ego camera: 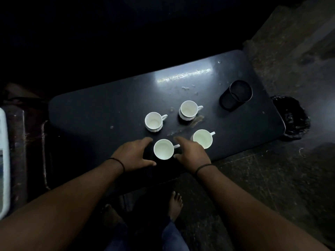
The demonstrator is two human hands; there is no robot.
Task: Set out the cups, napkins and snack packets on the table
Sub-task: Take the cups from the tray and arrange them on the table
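Several white cups stand upright and empty on the dark table (pixel 101 113). The nearest cup (pixel 163 149) sits between my hands, its handle pointing right. My left hand (pixel 134 154) is spread open just left of it, fingers apart, holding nothing. On the cup's right, my right hand (pixel 190 153) is open, its fingers above the handle. It partly covers the near right cup (pixel 204 137). Two more cups stand farther back, one at the left (pixel 154 121) and one at the right (pixel 189 109). No napkins or snack packets are in view.
A black mesh holder (pixel 235 96) stands near the table's right end. A bin lined with a black bag (pixel 291 117) sits on the floor past that end. A white object (pixel 3 160) is at the far left. My bare foot (pixel 175 203) is below the table's near edge.
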